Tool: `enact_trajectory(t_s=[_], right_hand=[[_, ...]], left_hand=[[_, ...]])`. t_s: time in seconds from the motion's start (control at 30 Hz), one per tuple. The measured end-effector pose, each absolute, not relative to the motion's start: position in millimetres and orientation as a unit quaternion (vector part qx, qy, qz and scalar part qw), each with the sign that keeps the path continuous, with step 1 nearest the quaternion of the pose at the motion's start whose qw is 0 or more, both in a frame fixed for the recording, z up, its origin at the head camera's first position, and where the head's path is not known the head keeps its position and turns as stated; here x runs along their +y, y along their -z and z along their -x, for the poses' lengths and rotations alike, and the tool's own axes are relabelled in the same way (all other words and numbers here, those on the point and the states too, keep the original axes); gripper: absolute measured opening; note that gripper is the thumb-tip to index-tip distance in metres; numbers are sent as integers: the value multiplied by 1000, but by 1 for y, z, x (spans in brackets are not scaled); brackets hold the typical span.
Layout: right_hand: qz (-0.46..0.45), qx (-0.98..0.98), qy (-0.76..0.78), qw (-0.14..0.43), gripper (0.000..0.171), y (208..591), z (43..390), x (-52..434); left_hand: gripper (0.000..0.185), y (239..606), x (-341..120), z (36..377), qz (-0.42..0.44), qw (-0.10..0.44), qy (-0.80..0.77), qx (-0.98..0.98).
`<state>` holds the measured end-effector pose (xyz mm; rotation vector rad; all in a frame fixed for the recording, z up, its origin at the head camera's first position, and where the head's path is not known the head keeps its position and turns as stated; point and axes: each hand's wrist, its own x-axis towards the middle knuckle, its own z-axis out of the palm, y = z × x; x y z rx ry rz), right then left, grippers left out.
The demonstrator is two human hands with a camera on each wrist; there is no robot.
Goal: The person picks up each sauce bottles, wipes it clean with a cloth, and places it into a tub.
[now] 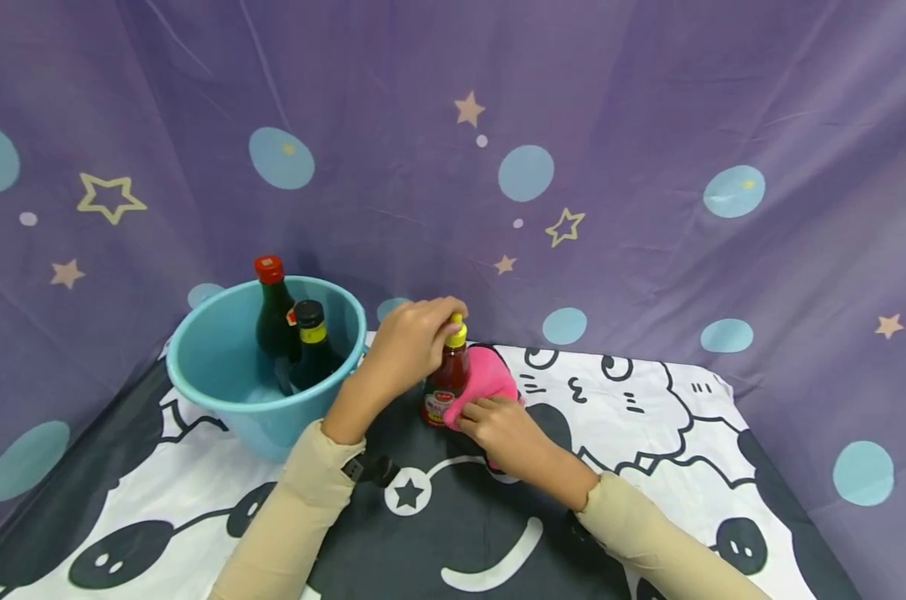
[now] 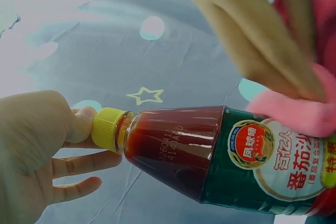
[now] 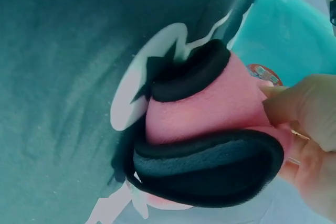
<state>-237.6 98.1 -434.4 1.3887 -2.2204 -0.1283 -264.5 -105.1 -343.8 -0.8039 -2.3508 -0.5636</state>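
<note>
A ketchup bottle (image 1: 443, 383) with a yellow cap (image 2: 107, 128) stands upright on the patterned cloth. My left hand (image 1: 415, 337) pinches that cap between thumb and fingers, as the left wrist view shows from close by. On the bottle's right side, my right hand (image 1: 508, 433) grips a pink cloth (image 1: 490, 375) and holds it against the bottle. Black edging borders the pink cloth (image 3: 210, 103) in the right wrist view, where it hangs folded from the fingers. The bottle's label (image 2: 283, 161) faces the left wrist camera, partly covered by the pink cloth.
Left of the hands stands a light blue bucket (image 1: 197, 367). Inside it are a dark bottle with a red cap (image 1: 269, 268) and one with a black cap (image 1: 309, 313). A purple curtain (image 1: 392, 100) rises behind the cartoon-print tablecloth (image 1: 648, 400).
</note>
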Motion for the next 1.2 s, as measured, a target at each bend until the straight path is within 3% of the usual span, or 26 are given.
enact_trajectory(t_s=[0.2,0.67,0.83,1.03,1.2], right_hand=[[-540,-815,62,202,24,443,238,100],[-524,-830,-55,184,31,431,234,120],[-502,-825,-125,227,34,414,239,130],[-457,-805,-216,309,33,392,249,137],[-376,-824,-294,306,30,373,257,145]], left_hand=[[15,348,-103,264,292,285,217,-887],[29,344,-102,257,289,235,196,-907],[42,338,-103,256,286,221,165,-918],[40,333,-103,258,277,219,131,-926],[40,328,-102,259,266,217,108,-933]])
